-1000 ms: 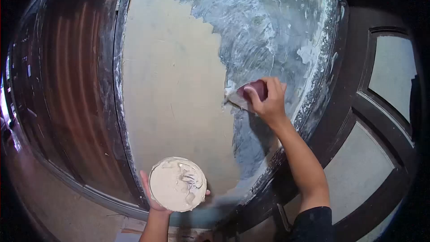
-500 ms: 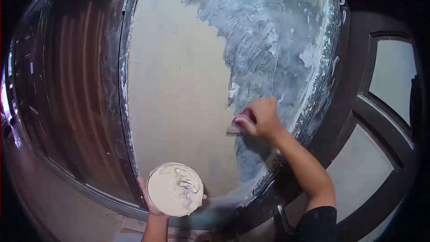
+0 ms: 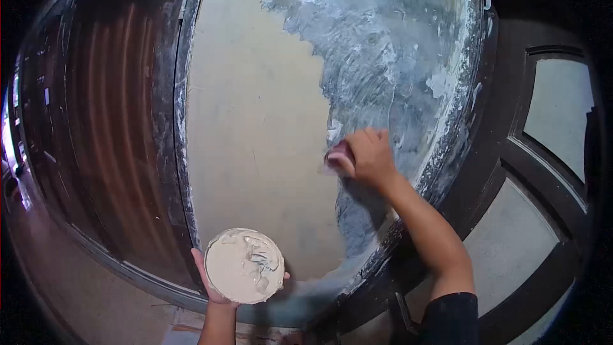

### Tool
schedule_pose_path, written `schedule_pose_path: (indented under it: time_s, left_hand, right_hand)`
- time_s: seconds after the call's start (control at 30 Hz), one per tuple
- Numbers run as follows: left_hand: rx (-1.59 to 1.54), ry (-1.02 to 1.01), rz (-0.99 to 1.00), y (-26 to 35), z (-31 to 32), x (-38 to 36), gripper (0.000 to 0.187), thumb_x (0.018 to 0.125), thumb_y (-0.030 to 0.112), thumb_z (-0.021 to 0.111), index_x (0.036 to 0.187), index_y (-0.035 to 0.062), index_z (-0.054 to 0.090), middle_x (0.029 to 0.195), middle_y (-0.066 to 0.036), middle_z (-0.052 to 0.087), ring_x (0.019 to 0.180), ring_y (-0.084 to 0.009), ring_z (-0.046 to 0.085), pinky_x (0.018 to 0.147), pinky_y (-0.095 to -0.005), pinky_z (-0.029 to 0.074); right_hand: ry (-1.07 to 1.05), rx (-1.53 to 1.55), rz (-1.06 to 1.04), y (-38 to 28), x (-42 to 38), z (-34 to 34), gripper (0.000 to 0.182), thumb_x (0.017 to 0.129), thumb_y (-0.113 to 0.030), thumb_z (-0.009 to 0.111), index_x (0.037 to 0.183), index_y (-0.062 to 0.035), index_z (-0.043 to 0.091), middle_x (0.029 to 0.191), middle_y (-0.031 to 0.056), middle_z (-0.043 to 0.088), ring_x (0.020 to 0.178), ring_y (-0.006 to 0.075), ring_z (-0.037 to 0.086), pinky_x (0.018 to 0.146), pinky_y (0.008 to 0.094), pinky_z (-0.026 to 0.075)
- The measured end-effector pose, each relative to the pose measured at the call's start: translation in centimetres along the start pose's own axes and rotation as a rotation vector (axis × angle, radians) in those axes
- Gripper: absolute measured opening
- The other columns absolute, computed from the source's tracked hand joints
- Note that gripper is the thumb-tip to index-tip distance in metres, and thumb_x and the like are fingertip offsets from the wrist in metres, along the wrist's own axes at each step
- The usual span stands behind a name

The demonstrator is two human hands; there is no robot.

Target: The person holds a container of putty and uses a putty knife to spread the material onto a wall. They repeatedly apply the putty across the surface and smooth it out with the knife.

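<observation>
My left hand [image 3: 205, 276] supports a round tub [image 3: 281, 260] from beneath, its fingers around the sides. Cream-coloured putty [image 3: 228, 267] fills the tub, with a scooped, ridged patch on its right side. My right hand [image 3: 373, 157] grips a putty knife [image 3: 342, 156] with a dark reddish handle; its blade is blurred against the wall. The knife sits at the ragged border between the smooth beige coat [image 3: 255, 128] on the left and the grey, streaky surface [image 3: 364, 57] on the right.
A dark wooden panel [image 3: 115, 140] stands left of the wall section. At right is a dark door frame with pale panels [image 3: 514, 243]. White-smeared trim [image 3: 456, 108] edges the grey surface. Floor [image 3: 108, 287] shows at lower left.
My right hand and the putty knife have moved up along the border of the beige coat. The tub in my left hand appears slightly further left and higher.
</observation>
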State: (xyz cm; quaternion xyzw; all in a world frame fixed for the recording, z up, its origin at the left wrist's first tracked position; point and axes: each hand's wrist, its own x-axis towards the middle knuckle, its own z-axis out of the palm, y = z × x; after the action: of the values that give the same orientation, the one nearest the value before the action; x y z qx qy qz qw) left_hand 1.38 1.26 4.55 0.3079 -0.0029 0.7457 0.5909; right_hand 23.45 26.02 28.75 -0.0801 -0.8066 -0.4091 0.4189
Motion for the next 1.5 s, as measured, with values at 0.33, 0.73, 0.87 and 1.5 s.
schedule_pose_path:
  time_s: [0.33,0.73,0.87,1.5]
  left_hand:
    - [-0.04,0.049,0.035,2.7,-0.3,-2.0,0.107,0.087,0.093,0.031,0.156,0.0129,0.045,0.156,-0.022,0.048,0.133,-0.055,0.051,0.097,-0.091,0.032]
    - [-0.102,-0.026,-0.079,5.4,3.9,-0.4,0.114,0.084,0.097,0.028,0.156,0.0091,0.042,0.152,-0.027,0.049,0.127,-0.058,0.054,0.099,-0.0845,0.04]
    - [-0.059,0.005,-0.131,7.2,4.5,0.3,0.117,0.083,0.098,0.023,0.155,0.0082,0.041,0.149,-0.027,0.05,0.127,-0.0562,0.055,0.103,-0.0817,0.04]
    - [-0.031,0.095,-0.054,8.4,4.4,0.5,0.098,0.095,0.084,0.033,0.145,0.003,0.055,0.143,-0.02,0.06,0.125,-0.0405,0.062,0.107,-0.0571,0.05]
  right_hand:
    - [-0.221,0.139,-0.153,-2.1,-2.2,-0.3,0.035,0.085,-0.044,0.079,0.091,-0.0123,0.067,0.084,0.0047,0.063,0.08,0.029,0.057,0.075,0.0437,0.04]
    - [-0.076,0.413,0.133,-5.3,4.1,-5.5,0.026,0.079,0.001,0.07,0.103,-0.0077,0.066,0.094,0.012,0.065,0.093,0.0355,0.058,0.081,0.0458,0.047]
    - [-0.289,0.382,-0.088,-11.9,3.0,-8.1,0.032,0.082,-0.007,0.066,0.111,-0.0195,0.068,0.106,-0.0004,0.068,0.103,0.0263,0.059,0.082,0.0412,0.043]
    - [-0.322,0.44,-0.263,-19.5,1.6,-11.3,0.034,0.089,-0.02,0.067,0.123,-0.0205,0.07,0.122,-0.0058,0.069,0.106,0.021,0.058,0.08,0.0384,0.041]
